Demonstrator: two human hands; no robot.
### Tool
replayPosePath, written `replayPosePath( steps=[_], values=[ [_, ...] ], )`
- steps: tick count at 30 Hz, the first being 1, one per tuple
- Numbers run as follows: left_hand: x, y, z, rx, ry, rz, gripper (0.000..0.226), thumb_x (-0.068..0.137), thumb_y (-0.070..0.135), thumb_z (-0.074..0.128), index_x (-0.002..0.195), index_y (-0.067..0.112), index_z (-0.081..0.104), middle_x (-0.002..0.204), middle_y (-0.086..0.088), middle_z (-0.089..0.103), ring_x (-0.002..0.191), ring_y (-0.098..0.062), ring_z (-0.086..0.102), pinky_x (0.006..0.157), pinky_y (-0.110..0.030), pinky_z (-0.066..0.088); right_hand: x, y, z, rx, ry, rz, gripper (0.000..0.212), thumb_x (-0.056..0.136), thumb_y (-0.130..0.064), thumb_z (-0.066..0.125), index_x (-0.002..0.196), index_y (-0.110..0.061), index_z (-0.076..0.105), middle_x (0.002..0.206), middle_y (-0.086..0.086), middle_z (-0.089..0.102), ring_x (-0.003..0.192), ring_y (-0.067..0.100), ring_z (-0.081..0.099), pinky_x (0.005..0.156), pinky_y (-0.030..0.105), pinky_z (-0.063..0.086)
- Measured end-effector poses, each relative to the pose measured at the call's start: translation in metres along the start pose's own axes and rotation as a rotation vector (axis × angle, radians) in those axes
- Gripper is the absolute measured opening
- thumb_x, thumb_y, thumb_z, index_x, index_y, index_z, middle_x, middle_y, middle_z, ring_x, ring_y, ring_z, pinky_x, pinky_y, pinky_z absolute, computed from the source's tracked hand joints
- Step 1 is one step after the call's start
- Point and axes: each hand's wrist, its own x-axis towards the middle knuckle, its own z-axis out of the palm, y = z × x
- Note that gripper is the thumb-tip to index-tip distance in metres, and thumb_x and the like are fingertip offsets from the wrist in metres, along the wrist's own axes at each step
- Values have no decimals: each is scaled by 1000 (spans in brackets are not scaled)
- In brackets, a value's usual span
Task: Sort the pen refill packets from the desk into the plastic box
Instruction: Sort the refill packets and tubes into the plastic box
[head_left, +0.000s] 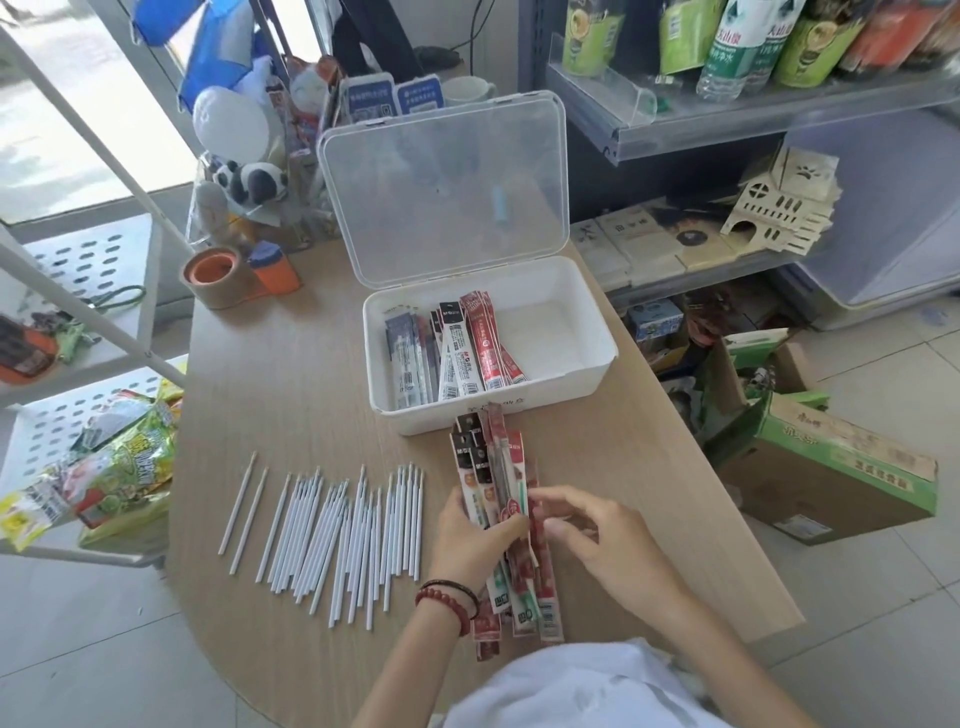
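Note:
A bundle of pen refill packets, red, black and green, stands fanned just in front of the white plastic box. My left hand grips the bundle from the left. My right hand pinches a red packet at the bundle's right side. The box lies open, its clear lid tilted back. Several packets lean inside its left half; the right half shows bare white floor.
Many loose white refills lie in a row on the wooden desk, left of my hands. A tape dispenser sits at the back left. Snack bags rest on a white rack at left; shelves and cardboard boxes stand at right.

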Motion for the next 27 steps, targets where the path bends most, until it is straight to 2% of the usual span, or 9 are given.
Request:
replayPosePath(
  steps=[4,8,10,13,17,19,21,24,27],
  values=[
    [-2,2,1,-36,-40,-11,37,74,10,76,106,15,58,90,1,71,78,-10,70,61,-19,52,11,-1,5,-63,15,63,46,90,-23,65,134,-31,51,120,-15,63,95,-6,61,77,7,49],
    [-4,0,2,-37,-13,-18,36,76,9,74,106,17,55,90,4,69,73,-2,67,51,-10,47,9,7,15,-228,79,169,60,84,-33,70,138,-25,46,129,-11,54,102,0,56,90,14,45],
    [-4,-2,-1,-31,22,-27,39,75,9,73,109,16,54,93,2,69,78,-7,68,58,-16,50,8,10,18,-297,108,201,67,77,-44,74,135,-24,47,127,-10,53,106,3,55,95,21,47],
    [-2,-5,-6,-24,53,-42,47,75,10,74,116,16,52,101,0,68,88,-12,66,75,-28,54,8,11,21,-357,113,210,66,72,-51,77,127,-26,50,121,-12,51,105,3,53,93,19,46],
    [-1,-7,-13,-18,64,-49,65,69,20,79,126,17,47,113,0,65,100,-15,64,89,-38,53,13,11,24,-365,109,195,47,76,-40,78,115,-24,56,111,-9,52,102,5,51,92,19,43],
    [-3,-8,-15,-28,52,-42,63,70,20,79,125,17,48,112,2,65,97,-10,64,75,-26,54,14,10,26,-396,113,187,31,79,-37,76,104,-24,62,106,-8,54,97,8,52,87,23,45],
    [-9,-6,-17,-14,16,-8,50,75,14,76,117,20,49,104,7,65,87,-1,63,61,-12,47,13,9,26,-403,110,181,18,81,-36,74,94,-26,65,101,-8,59,91,9,56,81,27,49],
    [-18,2,-25,9,-44,39,42,77,14,75,110,21,51,96,11,65,81,5,63,53,-9,47,6,9,20,-290,72,197,10,82,-35,73,85,-28,66,84,-12,67,77,4,62,71,26,53],
    [-21,16,-38,5,-19,85,33,76,13,75,101,20,55,88,9,68,72,3,66,54,-10,48,3,1,6,-68,101,152,14,78,-33,79,81,-27,66,76,-13,69,70,-3,62,64,12,50]
  ],
)
